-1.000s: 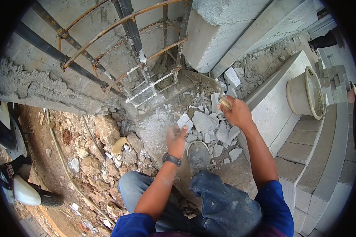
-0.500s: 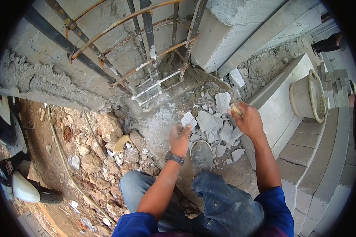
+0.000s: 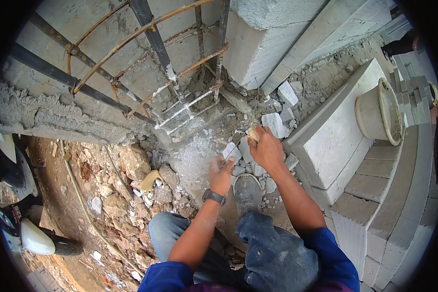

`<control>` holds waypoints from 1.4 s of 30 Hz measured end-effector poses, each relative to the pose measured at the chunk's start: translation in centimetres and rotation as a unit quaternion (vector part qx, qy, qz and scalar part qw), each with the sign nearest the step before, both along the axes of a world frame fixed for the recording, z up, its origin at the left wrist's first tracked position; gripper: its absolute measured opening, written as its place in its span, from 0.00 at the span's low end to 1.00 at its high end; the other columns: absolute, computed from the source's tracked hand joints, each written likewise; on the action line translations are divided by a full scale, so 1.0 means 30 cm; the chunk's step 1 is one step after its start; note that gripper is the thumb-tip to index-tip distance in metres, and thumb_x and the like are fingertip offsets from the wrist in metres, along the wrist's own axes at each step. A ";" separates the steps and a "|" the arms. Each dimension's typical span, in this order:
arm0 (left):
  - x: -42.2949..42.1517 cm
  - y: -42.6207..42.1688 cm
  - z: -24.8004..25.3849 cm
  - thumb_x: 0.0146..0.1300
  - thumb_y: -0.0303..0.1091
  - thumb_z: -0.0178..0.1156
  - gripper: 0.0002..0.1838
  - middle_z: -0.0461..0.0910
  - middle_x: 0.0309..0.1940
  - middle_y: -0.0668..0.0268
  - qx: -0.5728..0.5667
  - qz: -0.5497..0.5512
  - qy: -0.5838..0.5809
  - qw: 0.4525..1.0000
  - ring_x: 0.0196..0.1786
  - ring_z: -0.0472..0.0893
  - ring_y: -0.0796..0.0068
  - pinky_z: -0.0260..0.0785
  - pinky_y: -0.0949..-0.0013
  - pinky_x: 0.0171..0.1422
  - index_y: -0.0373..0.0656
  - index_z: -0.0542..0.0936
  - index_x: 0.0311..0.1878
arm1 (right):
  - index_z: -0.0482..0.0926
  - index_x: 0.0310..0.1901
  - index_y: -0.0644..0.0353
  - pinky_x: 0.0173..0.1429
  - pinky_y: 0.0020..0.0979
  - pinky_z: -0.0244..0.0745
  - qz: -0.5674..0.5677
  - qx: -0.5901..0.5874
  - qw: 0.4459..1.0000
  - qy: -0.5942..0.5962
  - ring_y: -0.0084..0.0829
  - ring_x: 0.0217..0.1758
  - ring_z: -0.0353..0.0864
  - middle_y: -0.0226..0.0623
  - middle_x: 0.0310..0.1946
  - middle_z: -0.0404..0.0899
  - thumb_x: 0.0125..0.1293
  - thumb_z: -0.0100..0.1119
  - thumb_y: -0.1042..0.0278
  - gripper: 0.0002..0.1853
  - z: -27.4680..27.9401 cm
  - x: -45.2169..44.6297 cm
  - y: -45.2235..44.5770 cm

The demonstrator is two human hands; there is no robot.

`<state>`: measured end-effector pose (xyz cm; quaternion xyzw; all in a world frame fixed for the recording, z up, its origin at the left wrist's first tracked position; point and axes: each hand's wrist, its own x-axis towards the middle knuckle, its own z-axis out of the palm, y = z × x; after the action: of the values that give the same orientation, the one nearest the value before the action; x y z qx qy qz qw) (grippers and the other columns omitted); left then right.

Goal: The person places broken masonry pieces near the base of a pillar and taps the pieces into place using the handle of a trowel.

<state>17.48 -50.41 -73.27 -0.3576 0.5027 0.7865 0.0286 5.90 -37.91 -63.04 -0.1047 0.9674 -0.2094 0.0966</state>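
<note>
My left hand (image 3: 220,176) is closed on a flat, pale grey piece of broken block (image 3: 232,152), pinched between thumb and fingers. In my right hand (image 3: 266,152) is a trowel; its light wooden handle (image 3: 252,133) sits in my fist. The trowel's mortar-coated blade (image 3: 240,104) points away from me, toward the foot of the rebar cage (image 3: 187,106). Both hands are close together above a heap of broken block pieces (image 3: 258,169), just beyond my shoe (image 3: 247,191).
A mortar-stained bucket (image 3: 374,113) stands on stacked blocks at the right. Beside it is a large pale block (image 3: 336,141). Rocky soil (image 3: 114,194) and a hose (image 3: 78,187) lie at left, near a parked motorbike (image 3: 36,236). Another person's leg (image 3: 399,50) shows far right.
My right hand has moved left with the trowel, toward my left hand. My left hand still holds the block piece in nearly the same place. The view has shifted slightly.
</note>
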 end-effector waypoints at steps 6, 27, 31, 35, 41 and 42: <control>0.010 -0.008 -0.013 0.69 0.38 0.71 0.17 0.78 0.41 0.69 -0.022 0.002 -0.005 1.000 0.38 0.82 0.77 0.74 0.70 0.43 0.45 0.73 0.50 | 0.78 0.62 0.67 0.54 0.47 0.81 -0.037 -0.050 0.992 -0.108 0.56 0.50 0.87 0.60 0.47 0.85 0.68 0.67 0.61 0.25 0.027 -0.120 -0.117; 0.021 -0.024 -0.003 0.69 0.36 0.71 0.15 0.80 0.38 0.71 -0.012 0.026 -0.006 1.000 0.35 0.82 0.79 0.73 0.74 0.39 0.48 0.72 0.47 | 0.75 0.56 0.73 0.56 0.52 0.79 -0.113 -0.199 0.966 -0.122 0.64 0.51 0.85 0.63 0.43 0.85 0.69 0.65 0.62 0.23 -0.103 -0.029 -0.213; 0.026 -0.023 0.008 0.69 0.36 0.70 0.14 0.80 0.37 0.71 -0.010 0.020 -0.005 1.000 0.36 0.83 0.78 0.72 0.74 0.38 0.47 0.73 0.46 | 0.80 0.49 0.71 0.45 0.39 0.77 -0.136 -0.247 0.957 -0.062 0.36 0.36 0.83 0.45 0.34 0.86 0.70 0.67 0.68 0.14 -0.169 -0.009 -0.231; 0.030 -0.046 0.000 0.69 0.35 0.70 0.14 0.80 0.37 0.70 0.000 0.042 -0.007 0.999 0.36 0.83 0.78 0.72 0.75 0.38 0.47 0.73 0.46 | 0.81 0.48 0.68 0.38 0.32 0.75 -0.146 -0.323 0.929 -0.105 0.24 0.32 0.77 0.34 0.31 0.82 0.71 0.67 0.70 0.11 -0.176 -0.002 -0.238; 0.022 -0.066 0.028 0.68 0.36 0.71 0.15 0.80 0.37 0.71 0.001 0.056 -0.002 0.998 0.35 0.82 0.78 0.72 0.74 0.38 0.47 0.72 0.47 | 0.79 0.52 0.68 0.32 0.26 0.71 -0.147 -0.393 0.904 -0.083 0.19 0.26 0.72 0.29 0.30 0.79 0.72 0.68 0.69 0.13 -0.198 0.017 -0.227; 0.021 -0.067 0.026 0.68 0.36 0.71 0.15 0.80 0.37 0.71 0.006 0.056 -0.006 0.998 0.35 0.82 0.78 0.72 0.74 0.39 0.47 0.72 0.48 | 0.79 0.53 0.69 0.31 0.27 0.71 -0.139 -0.398 0.905 -0.059 0.20 0.25 0.72 0.29 0.30 0.79 0.72 0.68 0.69 0.15 -0.184 0.015 -0.228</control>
<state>18.10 -52.43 -72.50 -0.3893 0.4772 0.7877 -0.0103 6.36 -44.73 -68.55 0.0136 0.8008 -0.5942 0.0737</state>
